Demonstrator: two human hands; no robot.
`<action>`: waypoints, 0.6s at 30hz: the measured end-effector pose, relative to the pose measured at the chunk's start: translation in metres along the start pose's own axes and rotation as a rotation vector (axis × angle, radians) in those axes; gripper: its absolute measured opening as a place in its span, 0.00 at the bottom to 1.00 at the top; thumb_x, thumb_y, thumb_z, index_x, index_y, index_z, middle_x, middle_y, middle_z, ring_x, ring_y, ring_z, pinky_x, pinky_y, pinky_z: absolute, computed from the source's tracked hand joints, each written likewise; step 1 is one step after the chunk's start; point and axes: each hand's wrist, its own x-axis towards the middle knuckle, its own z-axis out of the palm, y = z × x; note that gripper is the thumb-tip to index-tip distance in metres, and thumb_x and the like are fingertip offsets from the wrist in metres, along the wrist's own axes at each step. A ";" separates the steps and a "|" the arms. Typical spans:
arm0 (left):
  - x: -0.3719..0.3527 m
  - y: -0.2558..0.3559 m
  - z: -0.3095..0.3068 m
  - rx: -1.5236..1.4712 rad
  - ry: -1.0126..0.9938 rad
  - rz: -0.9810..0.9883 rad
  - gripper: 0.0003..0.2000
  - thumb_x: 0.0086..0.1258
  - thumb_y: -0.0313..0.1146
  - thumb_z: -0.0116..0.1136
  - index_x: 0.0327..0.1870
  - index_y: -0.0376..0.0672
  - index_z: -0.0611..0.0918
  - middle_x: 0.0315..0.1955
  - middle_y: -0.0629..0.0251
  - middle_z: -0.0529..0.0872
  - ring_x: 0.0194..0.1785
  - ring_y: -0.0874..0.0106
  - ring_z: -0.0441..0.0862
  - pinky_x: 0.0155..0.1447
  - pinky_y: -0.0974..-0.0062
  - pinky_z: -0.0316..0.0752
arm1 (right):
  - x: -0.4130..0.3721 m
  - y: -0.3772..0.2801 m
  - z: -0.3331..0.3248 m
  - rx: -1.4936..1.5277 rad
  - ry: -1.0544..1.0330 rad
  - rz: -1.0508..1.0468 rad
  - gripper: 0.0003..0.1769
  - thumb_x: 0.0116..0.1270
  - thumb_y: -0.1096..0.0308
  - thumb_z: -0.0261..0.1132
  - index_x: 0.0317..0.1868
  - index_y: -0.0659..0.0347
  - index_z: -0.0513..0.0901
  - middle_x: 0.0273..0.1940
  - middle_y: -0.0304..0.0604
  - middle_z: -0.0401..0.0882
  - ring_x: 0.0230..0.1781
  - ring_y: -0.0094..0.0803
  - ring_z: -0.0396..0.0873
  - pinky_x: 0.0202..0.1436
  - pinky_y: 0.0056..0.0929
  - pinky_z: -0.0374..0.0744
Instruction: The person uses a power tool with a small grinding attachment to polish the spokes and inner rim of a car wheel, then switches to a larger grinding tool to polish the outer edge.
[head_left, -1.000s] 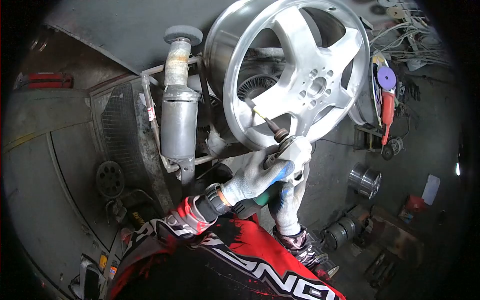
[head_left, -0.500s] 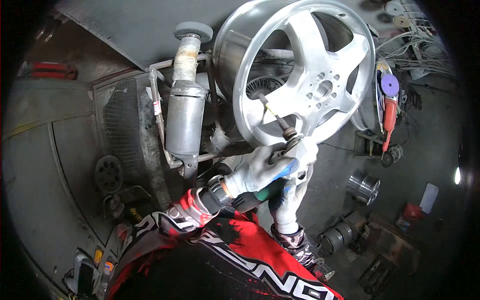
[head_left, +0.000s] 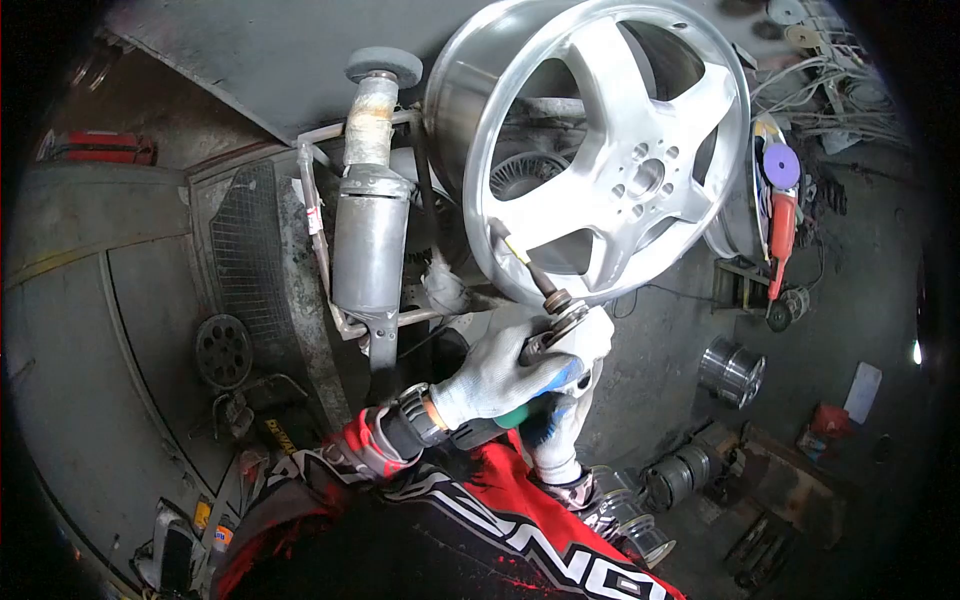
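Observation:
A large silver five-spoke wheel (head_left: 610, 110) stands tilted in front of me. My left hand (head_left: 500, 370), gloved in white with blue patches and with a watch at the wrist, is closed round the neck of a power tool (head_left: 563, 318) with a green body. My right hand (head_left: 560, 440), in a matching glove, grips the same tool from below and beyond; its fingers are partly hidden. The tool's slim shaft points up and left. Its tip is at the outer end of the lower left spoke, by the rim; whether it touches is unclear.
Left of the wheel stands a grey machine (head_left: 370, 245) with a round abrasive wheel on top, beside a metal frame (head_left: 312, 200). A red grinder (head_left: 782, 235) with a purple disc hangs at right. More wheels (head_left: 732, 372) and a red container (head_left: 828, 420) lie lower right.
Both hands and the tool have moved a little left and down. The tip has gone from the spoke's face towards the rim.

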 end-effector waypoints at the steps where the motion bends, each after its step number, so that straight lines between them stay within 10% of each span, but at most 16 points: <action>1: 0.004 0.002 -0.001 -0.001 -0.002 -0.002 0.20 0.70 0.47 0.65 0.47 0.35 0.83 0.37 0.55 0.88 0.42 0.64 0.86 0.50 0.67 0.78 | 0.003 -0.002 -0.001 0.015 -0.021 0.008 0.60 0.63 0.40 0.73 0.80 0.62 0.48 0.69 0.48 0.67 0.67 0.36 0.71 0.69 0.37 0.71; 18: 0.066 0.014 0.020 -0.046 -0.215 -0.054 0.22 0.73 0.49 0.61 0.49 0.34 0.82 0.34 0.56 0.88 0.39 0.70 0.85 0.47 0.67 0.78 | 0.055 0.006 -0.039 0.066 0.015 -0.156 0.50 0.72 0.43 0.65 0.80 0.61 0.50 0.73 0.48 0.64 0.72 0.39 0.67 0.75 0.42 0.65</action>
